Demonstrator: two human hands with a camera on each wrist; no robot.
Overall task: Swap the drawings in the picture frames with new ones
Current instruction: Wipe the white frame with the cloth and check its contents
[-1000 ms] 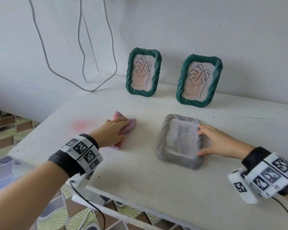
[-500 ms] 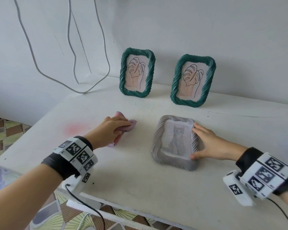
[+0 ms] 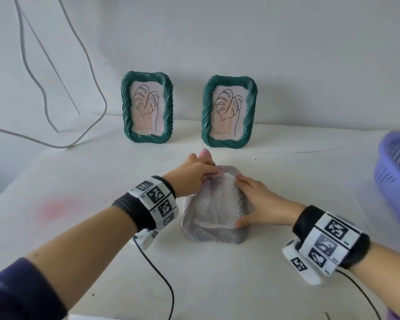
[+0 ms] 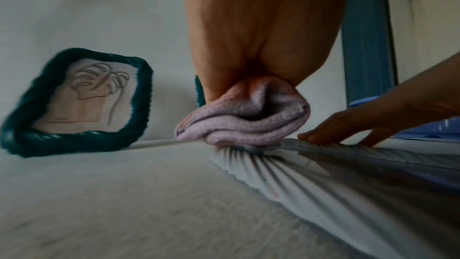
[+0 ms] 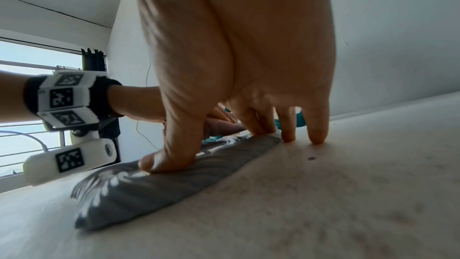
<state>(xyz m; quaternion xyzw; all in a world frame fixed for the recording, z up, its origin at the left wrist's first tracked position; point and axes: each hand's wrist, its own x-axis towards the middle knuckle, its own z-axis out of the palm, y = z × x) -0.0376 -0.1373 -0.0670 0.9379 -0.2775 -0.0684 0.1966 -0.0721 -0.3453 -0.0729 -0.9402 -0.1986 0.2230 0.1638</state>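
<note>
A grey ribbed picture frame (image 3: 213, 234) lies flat mid-table, with a faint drawing under its glass. My left hand (image 3: 192, 175) grips a bunched pink cloth (image 3: 205, 153) and presses it on the frame's far left corner; the left wrist view shows the cloth (image 4: 248, 117) on the frame's rim (image 4: 323, 180). My right hand (image 3: 254, 199) arches over the frame's right side. Its thumb (image 5: 171, 157) presses on the frame (image 5: 161, 190), and the outer fingertips touch the table. Two green frames (image 3: 147, 107) (image 3: 229, 112) with leaf drawings stand against the wall.
A purple plastic basket (image 3: 395, 176) sits at the table's right edge. A grey cable (image 3: 97, 93) hangs down the wall at the left. A pink stain (image 3: 53, 207) marks the table at the left. The table's front edge is close to my arms.
My left hand has carried the pink cloth rightwards from the bare table onto the grey frame's far left corner. The right hand has stayed on the frame's right side.
</note>
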